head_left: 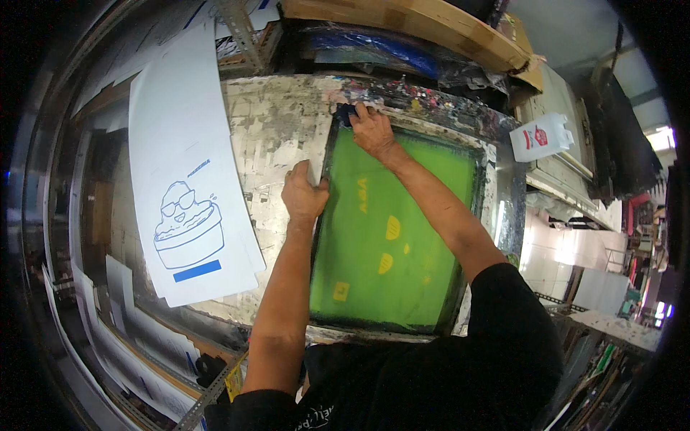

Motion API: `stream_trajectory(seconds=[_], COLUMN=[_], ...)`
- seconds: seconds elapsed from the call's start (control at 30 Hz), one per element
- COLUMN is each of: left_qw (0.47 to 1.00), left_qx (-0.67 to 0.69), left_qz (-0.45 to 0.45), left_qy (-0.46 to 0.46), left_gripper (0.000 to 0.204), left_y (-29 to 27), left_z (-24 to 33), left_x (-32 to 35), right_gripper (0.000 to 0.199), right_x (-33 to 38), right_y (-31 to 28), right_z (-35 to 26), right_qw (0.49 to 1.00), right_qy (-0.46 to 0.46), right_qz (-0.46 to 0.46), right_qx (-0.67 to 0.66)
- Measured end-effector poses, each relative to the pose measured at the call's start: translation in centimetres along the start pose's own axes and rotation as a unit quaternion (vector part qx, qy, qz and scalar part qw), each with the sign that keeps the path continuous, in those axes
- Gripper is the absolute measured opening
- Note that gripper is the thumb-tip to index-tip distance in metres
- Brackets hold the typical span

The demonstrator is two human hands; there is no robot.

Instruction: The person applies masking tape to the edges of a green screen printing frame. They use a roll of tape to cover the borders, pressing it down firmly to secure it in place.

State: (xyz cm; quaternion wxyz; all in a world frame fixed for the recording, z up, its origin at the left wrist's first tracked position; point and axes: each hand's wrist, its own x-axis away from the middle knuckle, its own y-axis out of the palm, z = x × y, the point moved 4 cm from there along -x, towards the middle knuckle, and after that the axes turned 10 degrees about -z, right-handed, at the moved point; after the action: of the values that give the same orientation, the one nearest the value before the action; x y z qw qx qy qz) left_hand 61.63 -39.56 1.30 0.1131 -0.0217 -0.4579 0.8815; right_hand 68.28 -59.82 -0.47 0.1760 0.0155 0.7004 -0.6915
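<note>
A green screen-printing screen (pixel 402 287) with yellowish open shapes lies in its dark, stained frame on the worktable. At the far left corner of that frame, my right hand (pixel 372 131) grips a dark, bunched-up cloth (pixel 346 113). My right forearm crosses over the mesh. My left hand (pixel 303 192) rests on the table by the frame's left edge, its thumb touching or very near the frame. Its fingers are bent, with a gap between index finger and thumb. To the left, a stack of white sheets (pixel 187 136) carries a blue line drawing of a tub and a figure in sunglasses.
The worktable (pixel 251 108) is patchy with paint stains. A white plastic jug (pixel 539 138) stands beyond the screen's right corner. Cardboard (pixel 410 27) and plastic-wrapped goods (pixel 374 54) line the back. A rack with white sheets (pixel 136 352) stands at the lower left.
</note>
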Motion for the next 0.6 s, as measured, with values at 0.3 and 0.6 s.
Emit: stream_trajectory(seconds=[0.3,0.6], left_qw=[1.000,1.000], left_qx=[-0.006,-0.018], left_qz=[0.011,0.009], left_qy=[-0.003,-0.015], left_gripper=[0.052,0.051], left_y=[0.2,-0.1], left_z=[-0.4,-0.5], left_x=[0.0,0.0], right_gripper=[0.021,0.020], right_x=[13.5,20.3], right_y=[-5.2,-7.8], right_z=[12.5,18.6], right_qw=[0.997,0.956], right_qy=[0.051,0.235], right_qz=[-0.020,-0.127], right_qx=[0.058,0.117])
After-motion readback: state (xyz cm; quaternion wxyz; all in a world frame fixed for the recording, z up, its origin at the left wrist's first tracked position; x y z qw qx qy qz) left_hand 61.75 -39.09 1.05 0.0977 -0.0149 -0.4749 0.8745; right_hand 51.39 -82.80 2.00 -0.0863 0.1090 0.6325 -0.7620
